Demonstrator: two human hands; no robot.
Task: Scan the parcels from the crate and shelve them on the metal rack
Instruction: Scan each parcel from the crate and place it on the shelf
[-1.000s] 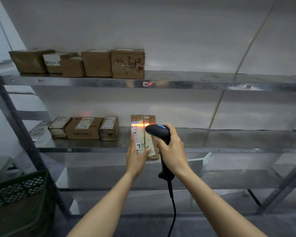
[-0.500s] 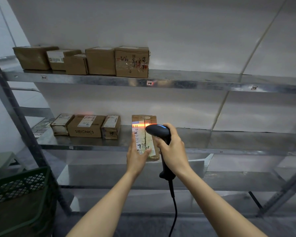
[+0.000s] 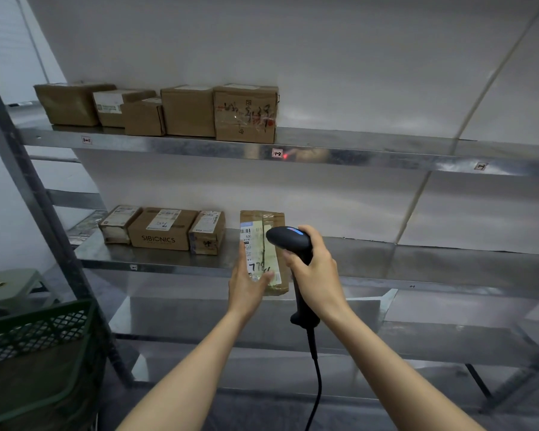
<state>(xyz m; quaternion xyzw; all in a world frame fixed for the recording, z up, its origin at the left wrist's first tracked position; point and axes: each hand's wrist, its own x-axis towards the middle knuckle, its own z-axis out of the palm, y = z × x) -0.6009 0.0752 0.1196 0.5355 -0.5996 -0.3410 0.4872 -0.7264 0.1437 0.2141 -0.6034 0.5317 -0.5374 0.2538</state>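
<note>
— Two hands, both full. How do the fingers sit?

— On the left hand (image 3: 246,289) the fingers (image 3: 241,253) run up the near side of the parcel (image 3: 262,225) and the thumb lies across the bottom of its label (image 3: 252,253), so it is pinched and held upright. The right hand (image 3: 315,269) is wrapped round the handle of the scanner (image 3: 288,241), whose head sits just beside the label's right edge.

— And where is the parcel itself?

— In the air, in front of the middle shelf (image 3: 417,259) of the metal rack (image 3: 44,197), just right of three boxes (image 3: 161,230) lying there. It is well clear of the crate (image 3: 38,331) at lower left.

— Which step, then?

— Scanning, I'd say, with shelving not yet done. No beam shows on the label. A red dot (image 3: 285,156) falls on the front lip of the upper shelf (image 3: 386,157), beside a shelf tag (image 3: 277,153) and below the row of five boxes (image 3: 187,110).

— So what does the next move need?

— Probably an aim nudged onto that tag, if the slot is being read. Then the parcel can be set down flat in the bare stretch beside its neighbours.
</note>
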